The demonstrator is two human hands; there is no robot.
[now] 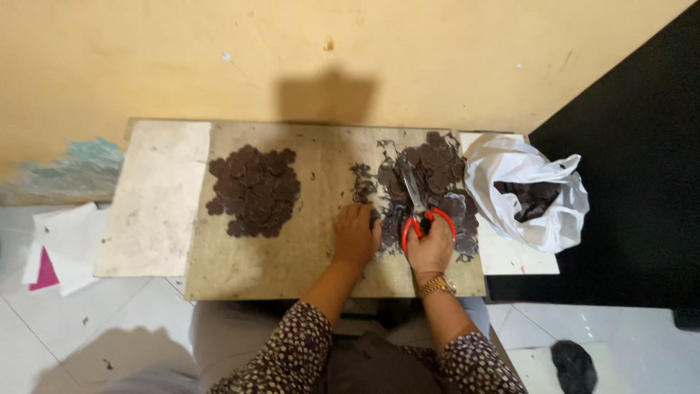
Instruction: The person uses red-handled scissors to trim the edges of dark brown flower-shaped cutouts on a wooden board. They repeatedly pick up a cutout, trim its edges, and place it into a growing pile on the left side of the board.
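My right hand (432,246) grips red-handled scissors (421,211), whose blades point away from me over a loose heap of dark brown pieces and scraps (437,179). My left hand (354,235) rests palm down on the wooden board (321,248), its fingers pinching a small dark brown piece (374,217) right beside the scissor handles. A neat pile of round dark brown cut-outs (254,191) lies farther left on the board.
A white plastic bag (525,191) with more dark pieces sits open at the right on a white slab. Another pale slab (153,197) lies at the left. White and pink paper sheets (58,252) lie on the tiled floor. A yellow wall stands behind.
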